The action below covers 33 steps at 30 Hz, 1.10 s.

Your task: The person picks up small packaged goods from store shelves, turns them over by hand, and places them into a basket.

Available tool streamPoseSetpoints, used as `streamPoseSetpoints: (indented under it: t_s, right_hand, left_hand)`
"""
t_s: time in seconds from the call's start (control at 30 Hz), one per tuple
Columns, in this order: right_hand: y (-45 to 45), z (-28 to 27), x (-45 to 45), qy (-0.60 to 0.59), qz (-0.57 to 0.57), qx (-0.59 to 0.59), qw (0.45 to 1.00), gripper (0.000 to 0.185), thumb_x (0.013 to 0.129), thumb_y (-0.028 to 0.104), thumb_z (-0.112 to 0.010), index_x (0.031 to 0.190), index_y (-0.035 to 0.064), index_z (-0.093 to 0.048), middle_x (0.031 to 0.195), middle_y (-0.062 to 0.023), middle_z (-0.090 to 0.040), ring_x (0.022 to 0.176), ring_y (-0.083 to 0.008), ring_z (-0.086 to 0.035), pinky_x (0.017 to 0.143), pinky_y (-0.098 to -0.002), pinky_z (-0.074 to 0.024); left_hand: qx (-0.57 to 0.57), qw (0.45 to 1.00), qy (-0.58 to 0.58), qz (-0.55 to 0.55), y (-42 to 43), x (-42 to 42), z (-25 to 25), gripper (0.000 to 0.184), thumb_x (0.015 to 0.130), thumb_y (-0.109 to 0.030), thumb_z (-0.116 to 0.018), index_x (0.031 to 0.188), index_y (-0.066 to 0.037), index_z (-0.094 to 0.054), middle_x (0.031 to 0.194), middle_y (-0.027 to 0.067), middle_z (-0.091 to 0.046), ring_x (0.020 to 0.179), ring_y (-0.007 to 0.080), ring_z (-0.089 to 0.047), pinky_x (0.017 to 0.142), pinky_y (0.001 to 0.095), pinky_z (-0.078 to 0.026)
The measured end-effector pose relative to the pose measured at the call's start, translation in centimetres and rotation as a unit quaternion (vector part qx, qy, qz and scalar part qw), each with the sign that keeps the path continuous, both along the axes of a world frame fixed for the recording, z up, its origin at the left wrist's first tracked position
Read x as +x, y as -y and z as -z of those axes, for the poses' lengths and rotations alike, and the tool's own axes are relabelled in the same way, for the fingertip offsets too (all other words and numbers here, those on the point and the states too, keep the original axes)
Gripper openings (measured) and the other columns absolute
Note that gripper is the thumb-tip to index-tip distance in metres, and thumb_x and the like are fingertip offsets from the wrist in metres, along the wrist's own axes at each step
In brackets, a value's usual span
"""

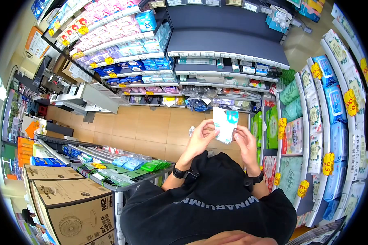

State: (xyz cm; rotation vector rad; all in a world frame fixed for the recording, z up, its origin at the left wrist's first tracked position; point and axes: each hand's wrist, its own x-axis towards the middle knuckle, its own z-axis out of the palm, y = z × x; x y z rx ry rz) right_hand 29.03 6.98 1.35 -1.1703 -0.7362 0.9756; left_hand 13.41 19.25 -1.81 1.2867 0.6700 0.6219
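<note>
A small white packet with a teal print [225, 124] is held up in front of my chest, over the aisle floor. My left hand [203, 136] pinches its left edge between thumb and fingers. On the opposite side, the fingertips of my right hand [246, 143] grip the lower right edge. The packet looks soft and slightly creased; what is inside is hidden. Both wrists carry dark bands.
Shelves of packaged goods [122, 30] face me, with a dark shelf board [229, 41] beside them. More shelving with wipes packs [335, 102] stands close on my right. At left are a low display [139, 163], fan cartons [75, 204] and a counter [84, 98].
</note>
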Motion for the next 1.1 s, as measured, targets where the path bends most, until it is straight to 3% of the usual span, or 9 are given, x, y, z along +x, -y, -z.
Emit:
streamPoseSetpoints:
  t_s: [0.4, 0.63, 1.1]
  right_hand:
    - [2.3, 1.2, 0.9, 0.016, 0.067, -0.009, 0.998, 0.03, 0.091, 0.003, -0.065, 0.119, -0.0042, -0.057, 0.109, -0.0094, -0.063, 0.104, -0.0145, -0.061, 0.092, -0.0268, -0.0478]
    - [3.6, 0.7, 1.1, 0.007, 0.101, 0.021, 0.995, 0.025, 0.09, -0.002, -0.065, 0.114, -0.0037, -0.06, 0.102, -0.0062, -0.062, 0.095, -0.0099, -0.06, 0.085, -0.0228, -0.05]
    - [10.4, -0.9, -2.1, -0.005, 0.105, 0.015, 0.994, 0.026, 0.089, 0.0, -0.067, 0.113, -0.0027, -0.06, 0.101, -0.0059, -0.063, 0.093, -0.0104, -0.06, 0.082, -0.0223, -0.0485]
  left_hand:
    - [-0.014, 1.0, -0.008, -0.002, 1.7, -0.5, -1.9, 0.025, 0.09, -0.01, -0.071, 0.11, 0.002, -0.062, 0.094, 0.0051, -0.067, 0.083, 0.0094, -0.065, 0.075, 0.0238, -0.054]
    - [-0.006, 1.0, 0.008, 0.022, 2.3, -0.5, -3.0, 0.023, 0.091, -0.01, -0.071, 0.109, 0.002, -0.063, 0.092, 0.0058, -0.067, 0.082, 0.0097, -0.065, 0.074, 0.0244, -0.054]
    - [-0.012, 0.998, 0.057, 0.019, 8.5, -3.1, -3.2, 0.025, 0.087, -0.006, -0.074, 0.106, 0.001, -0.06, 0.081, 0.0016, -0.066, 0.073, 0.0051, -0.062, 0.069, 0.0189, -0.051]
